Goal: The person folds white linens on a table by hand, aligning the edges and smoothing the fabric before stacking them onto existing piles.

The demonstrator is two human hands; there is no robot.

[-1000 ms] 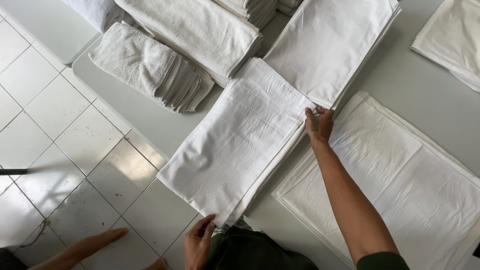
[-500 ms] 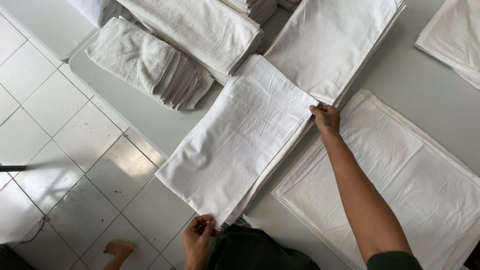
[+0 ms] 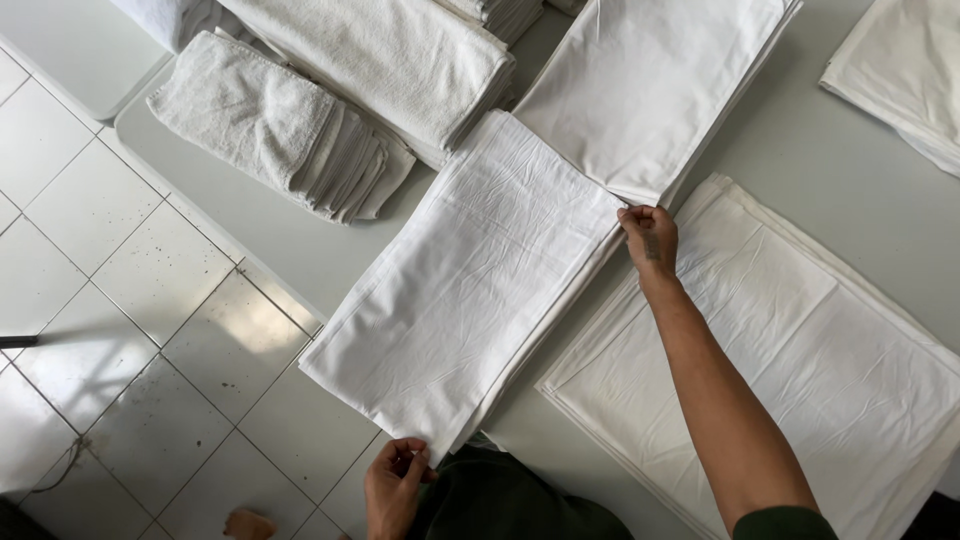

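Two hands are holding a folded white cotton sheet (image 3: 470, 290) by opposite corners over the edge of a pale grey table (image 3: 800, 130).

Nearest, the left hand (image 3: 393, 487) is pinching the sheet's near corner, fingers closed on the fabric where it is overhanging the white tiled floor (image 3: 130, 330). Further out, the right hand (image 3: 648, 237) is gripping the sheet's far right corner, fingers curled around its edge. The sheet is lying flat and diagonal, partly on the table and partly past its rim. Just right of it a wide flat stack of white folded sheets (image 3: 800, 350) is resting on the table. Beyond, another folded white sheet pile (image 3: 650, 80) is sitting touching the held sheet's far edge. To the left, a stack of folded grey-white terry towels (image 3: 280, 125) is lying near the table's corner, with a larger folded white towel (image 3: 390, 55) behind it.
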